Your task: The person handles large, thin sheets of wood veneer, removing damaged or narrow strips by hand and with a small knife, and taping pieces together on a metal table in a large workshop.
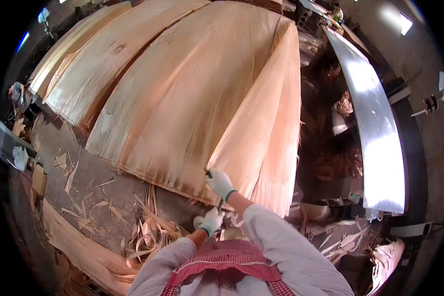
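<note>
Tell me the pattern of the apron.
The apron is red-and-white checked, best in head view.

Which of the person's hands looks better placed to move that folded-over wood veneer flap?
Probably the right hand: it is at the near corner of the wood veneer flap. The left hand is farther from that corner, lower and closer to the checked apron.

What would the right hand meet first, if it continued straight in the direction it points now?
Probably the broad wood sheet, just beyond the right hand; its height above that surface is unclear from this single view.
</note>
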Motion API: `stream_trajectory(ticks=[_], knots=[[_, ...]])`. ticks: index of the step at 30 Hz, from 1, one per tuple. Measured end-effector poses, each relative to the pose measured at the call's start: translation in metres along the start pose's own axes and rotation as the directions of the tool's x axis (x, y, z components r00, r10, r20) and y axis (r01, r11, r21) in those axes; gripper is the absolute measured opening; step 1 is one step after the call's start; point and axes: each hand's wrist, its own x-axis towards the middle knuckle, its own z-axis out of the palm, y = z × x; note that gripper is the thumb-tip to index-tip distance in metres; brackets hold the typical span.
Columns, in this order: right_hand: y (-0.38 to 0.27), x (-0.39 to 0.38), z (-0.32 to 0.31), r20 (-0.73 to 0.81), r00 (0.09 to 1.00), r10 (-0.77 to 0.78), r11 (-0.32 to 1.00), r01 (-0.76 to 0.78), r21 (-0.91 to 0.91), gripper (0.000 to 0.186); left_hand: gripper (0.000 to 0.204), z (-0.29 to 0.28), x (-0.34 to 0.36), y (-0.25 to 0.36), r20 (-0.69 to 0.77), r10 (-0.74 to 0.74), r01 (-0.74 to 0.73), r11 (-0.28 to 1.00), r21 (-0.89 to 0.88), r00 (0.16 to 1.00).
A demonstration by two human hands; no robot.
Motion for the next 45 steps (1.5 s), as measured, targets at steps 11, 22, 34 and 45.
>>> stream_trajectory(ticks=[11,22,34,45], knots=[[-0.044,-0.01,-0.023,0.243,0.95,-0.195,0.855,0.044,0.517,0.036,0.026,-0.056,-0.025,0.022,-0.085,0.219,-0.233,0.851,-0.47,0.972],[-0.017,-0.038,-0.061,-0.259,0.951,0.168,0.983,-0.141,0.12,0.036,0.041,-0.096,-0.093,0.146,0.307,0.121,-0.003,0.933,-0.359,0.944],[-0.02,-0.128,-0.174,-0.499,0.789,0.36,0.845,-0.048,0.533,0.012,0.042,-0.257,0.013,-0.114,-0.296,0.109,-0.297,0.627,-0.721,0.949],[0.015,-0.358,-0.261,-0.654,0.649,0.39,0.909,-0.155,0.388,0.017,0.015,-0.229,-0.107,-0.057,-0.669,-0.242,-0.609,0.28,-0.742,0.703]])
